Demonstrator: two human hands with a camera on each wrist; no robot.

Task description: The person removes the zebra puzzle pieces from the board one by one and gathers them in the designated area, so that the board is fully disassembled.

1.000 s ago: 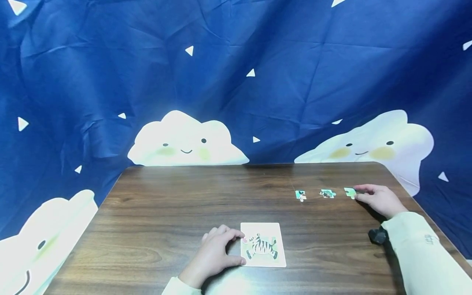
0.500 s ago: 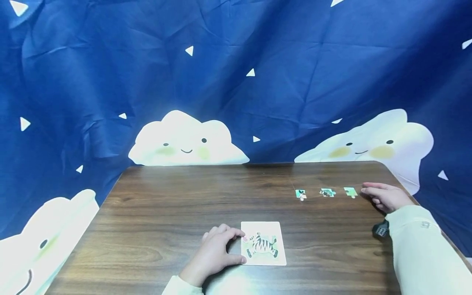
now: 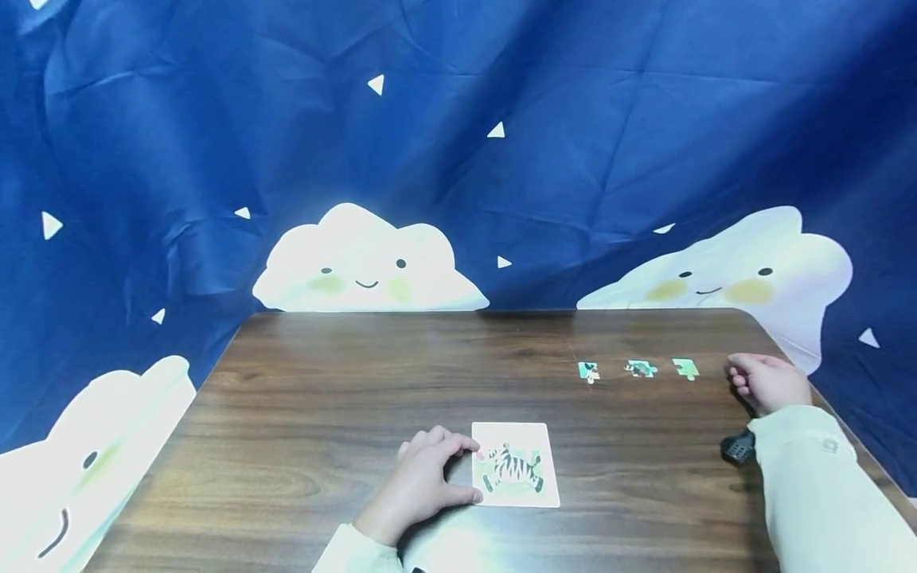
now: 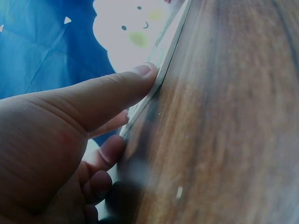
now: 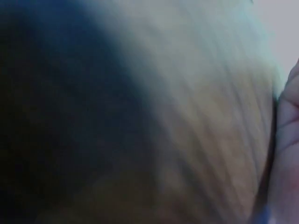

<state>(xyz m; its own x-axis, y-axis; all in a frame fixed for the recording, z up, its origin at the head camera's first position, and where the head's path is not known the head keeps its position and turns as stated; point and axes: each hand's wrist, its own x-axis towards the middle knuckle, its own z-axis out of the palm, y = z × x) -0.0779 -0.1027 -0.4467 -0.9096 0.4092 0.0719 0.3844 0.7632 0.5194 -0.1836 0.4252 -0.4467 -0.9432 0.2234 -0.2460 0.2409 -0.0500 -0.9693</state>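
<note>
A white square puzzle board (image 3: 497, 503) with a zebra picture lies near the front middle of the table in the head view. My left hand (image 3: 426, 481) has its thumb and index fingertip spread along the board's left edge. In the left wrist view the nearly straight thumb (image 4: 117, 91) presses on the edge of the board (image 4: 166, 60). Three small jigsaw pieces lie in a row at the back right: one blue-green (image 3: 588, 371), one darker (image 3: 641, 368), one green (image 3: 685, 368). Right of the green piece, apart from it, my right hand (image 3: 774, 384) has loosely bent fingers and no visible object in them.
The brown wooden table (image 3: 344, 382) extends back to a blue curtain (image 3: 430, 159) printed with white clouds. A small black device (image 3: 738, 447) is at the right wrist. The right wrist view is blurred, with part of the hand (image 5: 287, 154) at its right edge.
My right hand has let go of the green piece and drawn away to the right, its fingers bending. The left hand stays at the board; the head view has shifted slightly.
</note>
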